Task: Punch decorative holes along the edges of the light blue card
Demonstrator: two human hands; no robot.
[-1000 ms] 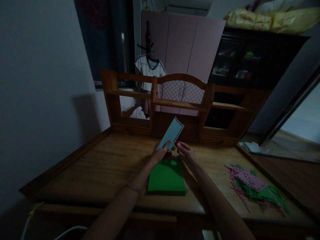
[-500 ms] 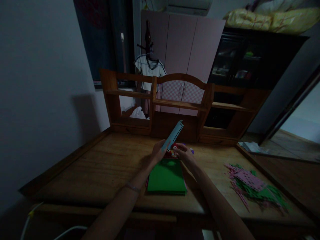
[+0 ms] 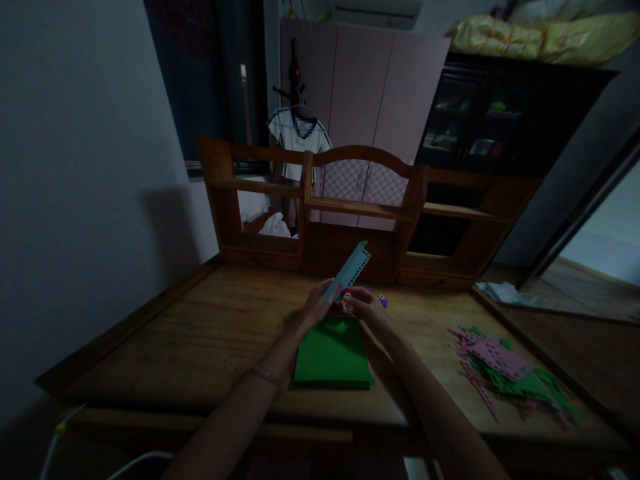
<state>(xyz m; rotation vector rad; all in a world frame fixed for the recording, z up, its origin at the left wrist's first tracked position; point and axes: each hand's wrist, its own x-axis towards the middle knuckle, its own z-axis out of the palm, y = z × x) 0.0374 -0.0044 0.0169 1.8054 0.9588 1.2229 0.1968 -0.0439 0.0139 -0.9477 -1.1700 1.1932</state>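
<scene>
Just above the desk (image 3: 215,320), near its middle, the left hand (image 3: 316,305) pinches a light blue sheet (image 3: 345,275) by its lower end, thumb on the near face. The sheet tilts up and to the right, seen at a slant, with a row of small dark holes along its right-hand edge. Close by its lower right, the fingers of the right hand (image 3: 367,305) are drawn together on a small red piece (image 3: 347,293) with a white spot; whether that piece touches the sheet, I cannot tell. More red shows just below it, partly hidden between the hands. Beside the right hand, on its far right side, is a small purple piece (image 3: 383,301) with a pale spot. Nearer the person, a green stack (image 3: 333,357) lies flat on the desk between the two forearms, with pink showing at its side edges. Well apart, toward the desk's right side, spreads a loose heap (image 3: 500,367) of pink and green pieces, some of them perforated. A wooden shelf unit (image 3: 357,210) stands along the back, and a white shirt (image 3: 300,143) with dark trim hangs beyond it.
</scene>
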